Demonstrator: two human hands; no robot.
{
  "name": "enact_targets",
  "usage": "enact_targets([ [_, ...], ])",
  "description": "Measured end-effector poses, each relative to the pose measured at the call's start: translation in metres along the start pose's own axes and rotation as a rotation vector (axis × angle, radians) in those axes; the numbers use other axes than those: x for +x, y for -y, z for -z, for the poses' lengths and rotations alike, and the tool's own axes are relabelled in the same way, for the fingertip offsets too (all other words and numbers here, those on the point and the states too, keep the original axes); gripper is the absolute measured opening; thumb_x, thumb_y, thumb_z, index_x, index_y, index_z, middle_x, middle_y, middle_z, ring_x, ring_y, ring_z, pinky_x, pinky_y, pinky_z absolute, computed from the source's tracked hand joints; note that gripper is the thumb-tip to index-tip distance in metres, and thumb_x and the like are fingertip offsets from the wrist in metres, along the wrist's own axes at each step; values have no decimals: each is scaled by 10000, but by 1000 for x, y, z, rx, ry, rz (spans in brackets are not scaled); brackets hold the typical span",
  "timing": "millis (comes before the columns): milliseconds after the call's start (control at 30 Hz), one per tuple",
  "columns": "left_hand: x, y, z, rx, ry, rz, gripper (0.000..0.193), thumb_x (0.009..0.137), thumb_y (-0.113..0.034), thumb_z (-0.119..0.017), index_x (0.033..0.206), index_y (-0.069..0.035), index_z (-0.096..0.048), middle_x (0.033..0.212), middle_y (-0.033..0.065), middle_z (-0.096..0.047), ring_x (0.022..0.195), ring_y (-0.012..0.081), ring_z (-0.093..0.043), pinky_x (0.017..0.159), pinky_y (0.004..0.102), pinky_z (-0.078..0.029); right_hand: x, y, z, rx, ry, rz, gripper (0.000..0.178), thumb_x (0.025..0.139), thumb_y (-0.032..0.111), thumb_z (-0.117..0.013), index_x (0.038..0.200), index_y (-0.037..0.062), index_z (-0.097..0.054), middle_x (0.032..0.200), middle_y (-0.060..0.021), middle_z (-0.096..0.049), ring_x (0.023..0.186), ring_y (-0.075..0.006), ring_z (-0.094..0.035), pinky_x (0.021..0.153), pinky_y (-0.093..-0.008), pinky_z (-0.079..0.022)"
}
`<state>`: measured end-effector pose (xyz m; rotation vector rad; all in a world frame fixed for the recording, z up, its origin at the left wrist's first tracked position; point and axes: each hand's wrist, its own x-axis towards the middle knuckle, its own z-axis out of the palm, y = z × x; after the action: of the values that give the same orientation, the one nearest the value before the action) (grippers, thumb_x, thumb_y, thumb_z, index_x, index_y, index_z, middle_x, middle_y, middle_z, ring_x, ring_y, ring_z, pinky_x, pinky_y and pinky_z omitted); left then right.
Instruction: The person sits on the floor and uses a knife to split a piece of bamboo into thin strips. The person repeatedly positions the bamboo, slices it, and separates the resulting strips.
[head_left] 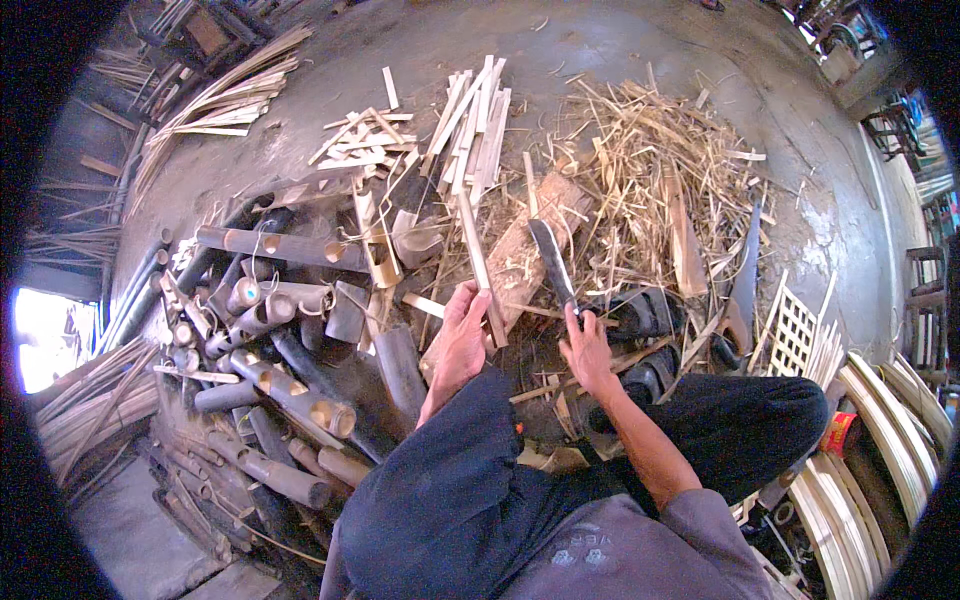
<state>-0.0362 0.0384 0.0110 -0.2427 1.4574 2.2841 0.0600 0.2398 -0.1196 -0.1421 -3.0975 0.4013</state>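
Nearest, at the lower edge: grey shirt (610,545), then dark trousers (440,475) with bent knees. To the lower right, curved bundles of pale strips (840,510). To the left, a jumbled heap of cut bamboo tubes (285,480), some with notched openings.

Just beyond the left knee: left hand (463,335), closed on a split bamboo strip (476,255) near its lower end, thumb side up. Strip slanting away and slightly left, along the left side of a worn wooden block (518,280); contact with block, cannot tell.

To the right: right hand (588,345), wrapped around the handle of a long dark-bladed knife (551,258). Blade pointing away, over the block's right part, apart from the strip; contact with wood, cannot tell. Beside the right hand, dark footwear (648,312).

Further right, handsaw (747,265) with wooden handle toward the body; near it, a small lattice panel (790,328).

Beyond the block: heap of shavings (640,150) on the right, stacked pale strips (482,125) at centre, shorter pieces (362,155) left of these. Farthest, at upper left on the floor: fanned long strips (232,100).
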Motion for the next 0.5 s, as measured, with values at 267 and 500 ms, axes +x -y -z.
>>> enact_targets([
  [267, -2, -12, 16, 103, -59, 14, 255, 996, -229, -457, 1173, -51, -499, 655, 0, -472, 499, 68, -431, 425, 213, -357, 33, 5, 52, 198, 190, -373, 846, 778, 254, -676, 1477, 107, -223, 995, -220, -623, 880, -419, -612, 807, -482, -477],
  [500, 9, -3, 32, -157, 14, 124, 341, 1004, -247, -473, 1293, -67, -489, 605, -20, -436, 422, 49, -367, 362, 202, -274, 37, 23, 77, 395, -29, -88, 380, 755, 337, -699, 1056, 121, -616, 720, -147, -655, 716, -350, -659, 675, -443, -514],
])
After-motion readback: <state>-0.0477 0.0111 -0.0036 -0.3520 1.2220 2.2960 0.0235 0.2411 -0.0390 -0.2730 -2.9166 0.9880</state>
